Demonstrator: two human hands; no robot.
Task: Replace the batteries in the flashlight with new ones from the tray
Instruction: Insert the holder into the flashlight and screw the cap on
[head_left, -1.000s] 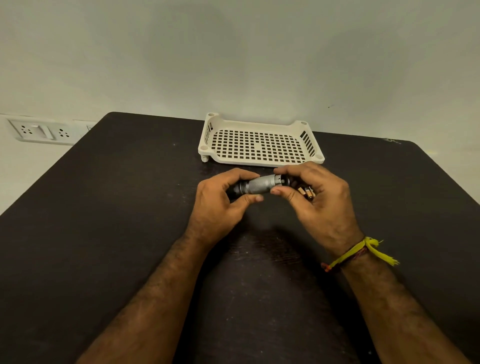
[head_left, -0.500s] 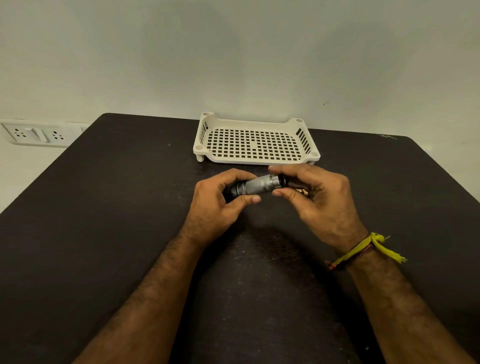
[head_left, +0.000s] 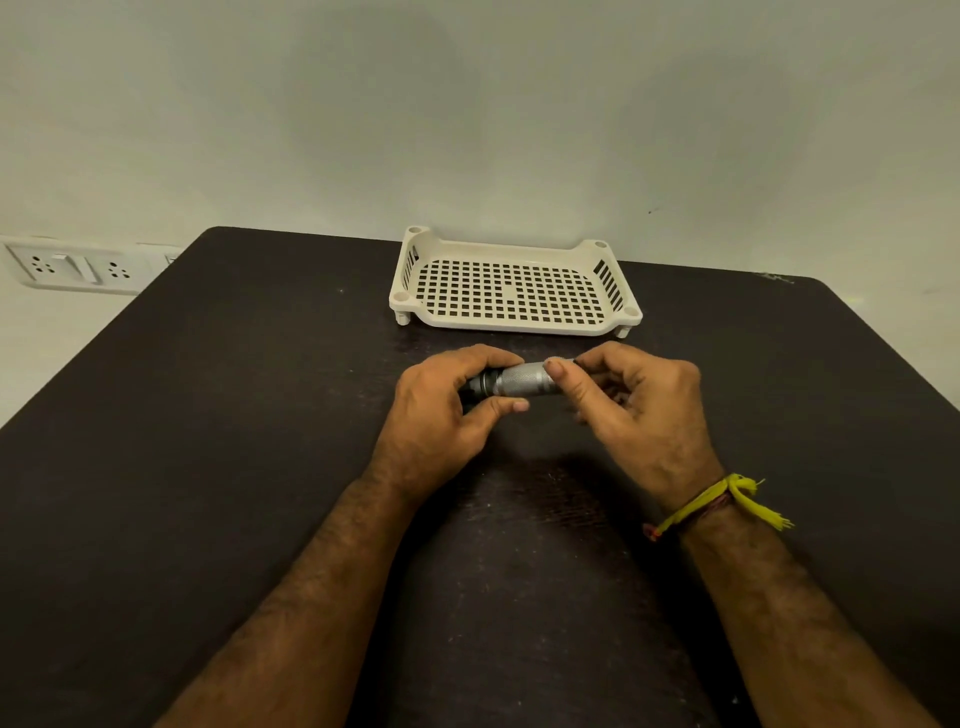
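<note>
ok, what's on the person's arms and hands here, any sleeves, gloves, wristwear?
No gloves and no sleeves in view: both forearms are bare up to the bottom edge of the frame. The left hand carries nothing. Just below the right hand, the wrist wears a knotted yellow thread band with loose frayed ends, over a thinner reddish-brown thread. No rings or watch visible.

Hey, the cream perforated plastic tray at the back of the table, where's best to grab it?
Take the cream perforated plastic tray by its raised left and right side walls, reaching in from the near edge. Those slotted walls stand tallest, while the front lip is low. Probably needs both hands, currently on the silver knurled metal flashlight.
</note>
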